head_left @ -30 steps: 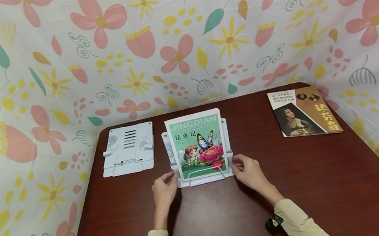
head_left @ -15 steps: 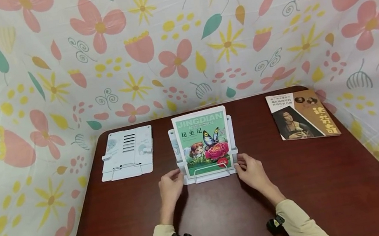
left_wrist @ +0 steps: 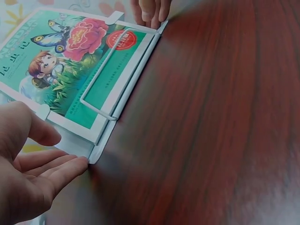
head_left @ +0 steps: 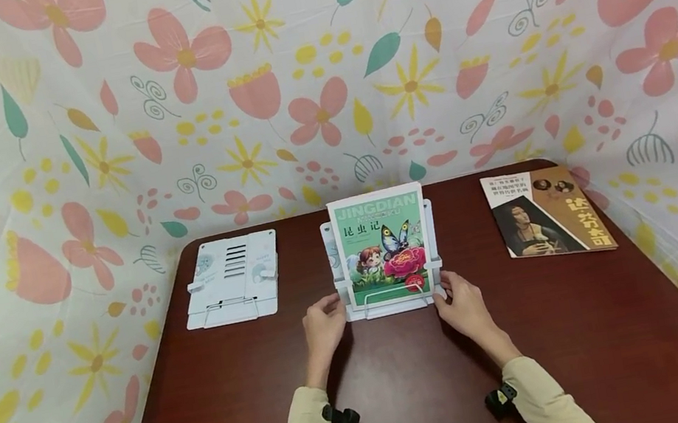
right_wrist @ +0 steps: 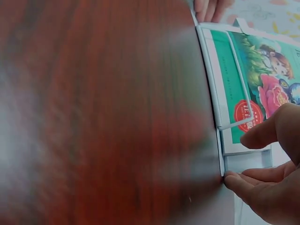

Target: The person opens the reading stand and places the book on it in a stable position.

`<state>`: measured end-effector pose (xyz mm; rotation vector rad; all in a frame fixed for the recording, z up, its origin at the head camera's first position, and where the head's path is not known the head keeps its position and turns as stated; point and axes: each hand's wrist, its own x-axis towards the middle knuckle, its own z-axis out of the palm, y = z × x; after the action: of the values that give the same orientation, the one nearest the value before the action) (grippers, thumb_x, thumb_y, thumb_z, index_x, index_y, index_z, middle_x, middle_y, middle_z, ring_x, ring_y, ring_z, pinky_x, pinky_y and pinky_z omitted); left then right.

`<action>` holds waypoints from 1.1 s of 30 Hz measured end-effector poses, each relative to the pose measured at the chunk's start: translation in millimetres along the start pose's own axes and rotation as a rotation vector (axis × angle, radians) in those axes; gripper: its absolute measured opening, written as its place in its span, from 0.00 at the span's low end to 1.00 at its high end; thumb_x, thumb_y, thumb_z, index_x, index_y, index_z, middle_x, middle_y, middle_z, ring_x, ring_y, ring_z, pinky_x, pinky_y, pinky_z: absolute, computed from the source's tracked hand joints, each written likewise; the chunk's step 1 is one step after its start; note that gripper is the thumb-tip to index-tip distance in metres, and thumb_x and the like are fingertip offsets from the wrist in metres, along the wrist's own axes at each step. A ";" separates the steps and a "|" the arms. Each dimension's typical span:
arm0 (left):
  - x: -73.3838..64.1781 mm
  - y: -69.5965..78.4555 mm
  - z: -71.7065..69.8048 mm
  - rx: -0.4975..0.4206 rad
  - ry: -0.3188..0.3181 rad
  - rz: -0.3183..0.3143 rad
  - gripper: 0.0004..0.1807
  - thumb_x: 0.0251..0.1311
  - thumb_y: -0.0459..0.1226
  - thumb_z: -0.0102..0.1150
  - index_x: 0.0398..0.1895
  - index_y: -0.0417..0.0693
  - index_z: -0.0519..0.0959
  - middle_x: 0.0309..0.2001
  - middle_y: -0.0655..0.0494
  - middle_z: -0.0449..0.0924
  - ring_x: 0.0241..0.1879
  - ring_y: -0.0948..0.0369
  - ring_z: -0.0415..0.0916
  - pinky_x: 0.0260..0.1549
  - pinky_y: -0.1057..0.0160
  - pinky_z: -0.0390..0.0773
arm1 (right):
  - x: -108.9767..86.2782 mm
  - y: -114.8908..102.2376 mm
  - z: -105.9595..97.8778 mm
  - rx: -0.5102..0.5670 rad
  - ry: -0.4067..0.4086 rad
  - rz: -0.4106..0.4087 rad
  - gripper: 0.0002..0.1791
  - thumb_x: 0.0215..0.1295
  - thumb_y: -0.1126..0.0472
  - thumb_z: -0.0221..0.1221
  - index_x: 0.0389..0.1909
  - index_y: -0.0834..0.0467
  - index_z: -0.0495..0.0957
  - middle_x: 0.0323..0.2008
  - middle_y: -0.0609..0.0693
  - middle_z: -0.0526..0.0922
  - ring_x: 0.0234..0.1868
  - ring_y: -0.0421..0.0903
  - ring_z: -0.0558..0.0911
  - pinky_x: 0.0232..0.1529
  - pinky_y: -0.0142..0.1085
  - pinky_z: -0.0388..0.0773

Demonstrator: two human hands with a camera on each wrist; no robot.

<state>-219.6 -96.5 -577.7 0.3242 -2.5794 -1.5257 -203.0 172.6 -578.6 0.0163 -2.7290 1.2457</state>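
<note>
Book stand (head_left: 392, 309), white, sits on the dark red-brown table (head_left: 410, 394) in front of you, approx. mid-width, btwn your hands. Green book (head_left: 386, 248) w/ a butterfly, a girl & a flower on its cover leans back on it. The book's long axis runs bottom to top, top end pointing up & away from you toward the floral cloth (head_left: 454, 12); cover faces you, title right way up. The stand's bottom edge runs L to R, nearly square to you, R end a touch farther off. Wire bracket (left_wrist: 104, 65) crosses the book's lower front; a white clip (head_left: 434, 264) sits at each side edge.

Your L hand (head_left: 323, 326) touches the stand's lower L corner w/ its fingertips, fingers fairly straight, not wrapped round it. Your R hand (head_left: 464, 306) does likewise at the lower R corner, thumb close to the book; can't tell if it touches.

Far L: a 2nd white stand (head_left: 218, 295), lying flat. Far R: a brown-&-white book (head_left: 544, 214), portrait cover up, top end tipped L.
</note>
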 end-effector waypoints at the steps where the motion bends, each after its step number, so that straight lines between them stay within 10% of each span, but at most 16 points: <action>1: 1.1 1.2 2.5 -0.005 -0.002 0.001 0.12 0.64 0.39 0.64 0.47 0.46 0.89 0.40 0.50 0.90 0.42 0.54 0.88 0.44 0.53 0.85 | 1.5 1.7 -0.8 -0.009 -0.002 0.003 0.29 0.67 0.66 0.60 0.65 0.77 0.67 0.60 0.74 0.76 0.60 0.65 0.81 0.59 0.53 0.80; 33: 30.6 43.3 68.1 -0.014 -0.159 0.042 0.17 0.67 0.36 0.57 0.56 0.41 0.83 0.48 0.46 0.88 0.51 0.51 0.86 0.50 0.53 0.84 | 49.8 45.1 -43.9 -0.139 -0.060 0.050 0.35 0.68 0.63 0.57 0.68 0.81 0.59 0.62 0.79 0.71 0.64 0.70 0.74 0.64 0.60 0.73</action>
<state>-269.2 -26.0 -572.5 0.1520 -2.6739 -1.6156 -249.9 237.6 -577.4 -0.0299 -2.8785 1.0816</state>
